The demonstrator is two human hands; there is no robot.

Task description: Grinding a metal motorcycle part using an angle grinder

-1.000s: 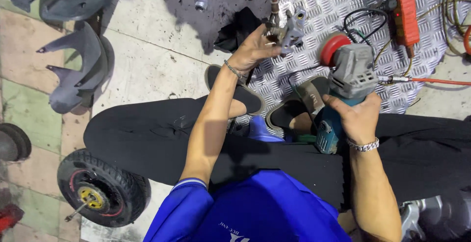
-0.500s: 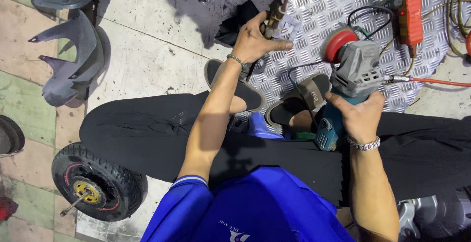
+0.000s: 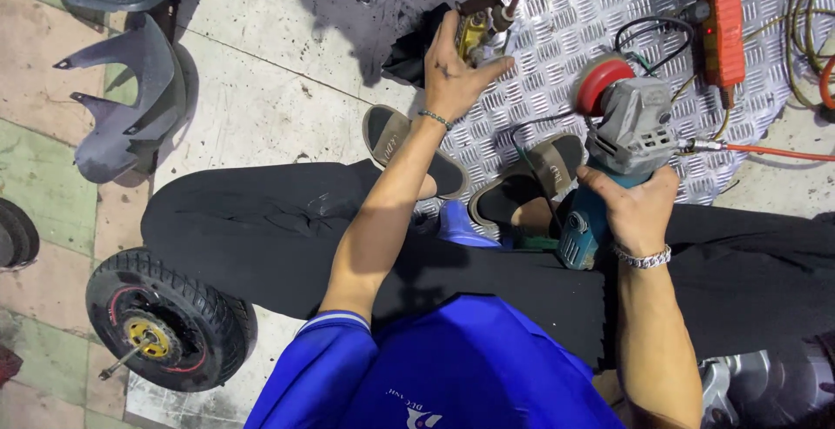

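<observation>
Near the top centre of the head view, the left hand (image 3: pixel 454 72) closes around a rusty brass-coloured metal part (image 3: pixel 477 30) lying on the checker plate (image 3: pixel 557 11). Right of centre, the right hand (image 3: pixel 633 211) firmly grips the teal body of an angle grinder (image 3: pixel 613 146), its red disc (image 3: pixel 600 81) pointing toward the upper frame, beside two brown sandals (image 3: pixel 522 181).

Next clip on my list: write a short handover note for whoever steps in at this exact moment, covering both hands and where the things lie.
Left hand: reached forward, fingers closed on the small brass-and-rusty metal part that sits on the ribbed steel floor plate.
Right hand: grips the teal-and-grey angle grinder by its body; its red disc points away, clear of the part.
Nearby: orange power box on the plate; small black tyre with yellow hub at the left.
Done: part and grinder both in hand.
Left: disc has not met the part.
</observation>
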